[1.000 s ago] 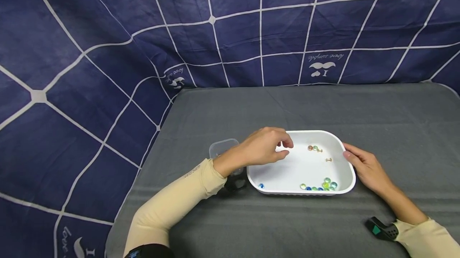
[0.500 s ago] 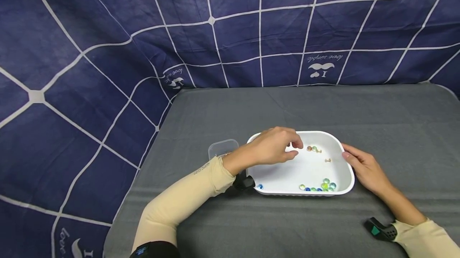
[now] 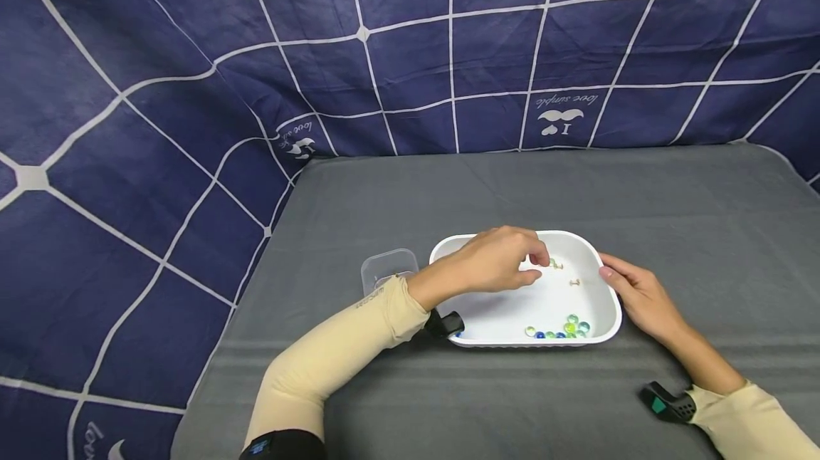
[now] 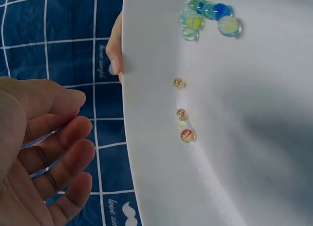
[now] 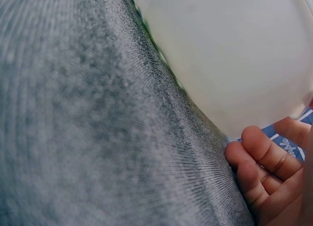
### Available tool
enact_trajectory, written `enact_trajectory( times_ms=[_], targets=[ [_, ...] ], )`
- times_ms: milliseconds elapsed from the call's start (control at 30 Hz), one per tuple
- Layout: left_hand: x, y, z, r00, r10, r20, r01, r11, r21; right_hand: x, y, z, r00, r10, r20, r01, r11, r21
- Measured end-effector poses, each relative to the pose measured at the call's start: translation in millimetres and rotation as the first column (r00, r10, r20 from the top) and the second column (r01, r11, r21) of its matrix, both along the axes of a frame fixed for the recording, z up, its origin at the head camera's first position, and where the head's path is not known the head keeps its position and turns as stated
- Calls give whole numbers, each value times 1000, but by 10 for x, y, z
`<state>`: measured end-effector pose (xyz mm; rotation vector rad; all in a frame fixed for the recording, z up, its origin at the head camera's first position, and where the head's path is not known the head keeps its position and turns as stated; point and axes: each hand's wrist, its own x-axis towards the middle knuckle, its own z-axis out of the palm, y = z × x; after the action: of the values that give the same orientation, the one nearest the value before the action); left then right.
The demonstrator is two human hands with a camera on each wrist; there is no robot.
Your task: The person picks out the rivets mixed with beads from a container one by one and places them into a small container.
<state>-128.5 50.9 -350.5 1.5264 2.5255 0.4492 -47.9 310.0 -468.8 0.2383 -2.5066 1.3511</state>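
A white tray [image 3: 500,317] lies on the grey cloth, with several glass marbles [image 3: 570,328] gathered in its near right corner. Two small gold pieces, flared at both ends [image 3: 574,282], sit toward its right side. Beside one of them, in the left wrist view, are a pale marble and a reddish-brown marble [image 4: 187,135]. My left hand [image 3: 502,260] hovers over the tray, fingers loosely bent, nothing between thumb and fingertips. My right hand [image 3: 643,296] grips the tray's right rim, thumb over the edge; its other fingers [image 5: 257,140] are outside, under the wall.
To the left of the tray stands a clear plastic box [image 3: 389,264], partly hidden behind the left forearm. A blue marble [image 3: 458,335] lies in the tray's near left corner, partly covered by the left wrist camera [image 3: 445,323]. A blue gridded cloth [image 3: 410,54] hangs behind.
My left hand has moved right across the tray toward the gold pieces, now covering the reddish-brown marble in the head view. My right hand keeps its grip on the rim. The head view has shifted slightly.
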Motion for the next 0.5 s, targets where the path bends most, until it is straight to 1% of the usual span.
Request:
enact_trajectory(
  times_ms=[233,367,500],
  targets=[
    [4,164,37,1000,-6,-4,6,999,-41,3,-1,16,999,31,-9,-31,999,-7],
    [-18,257,24,1000,-16,-22,15,998,-62,8,8,27,998,58,-6,-58,998,-19],
    [-54,355,-10,999,-26,-22,24,996,-91,7,6,32,998,62,1,-62,998,-23]
  ],
)
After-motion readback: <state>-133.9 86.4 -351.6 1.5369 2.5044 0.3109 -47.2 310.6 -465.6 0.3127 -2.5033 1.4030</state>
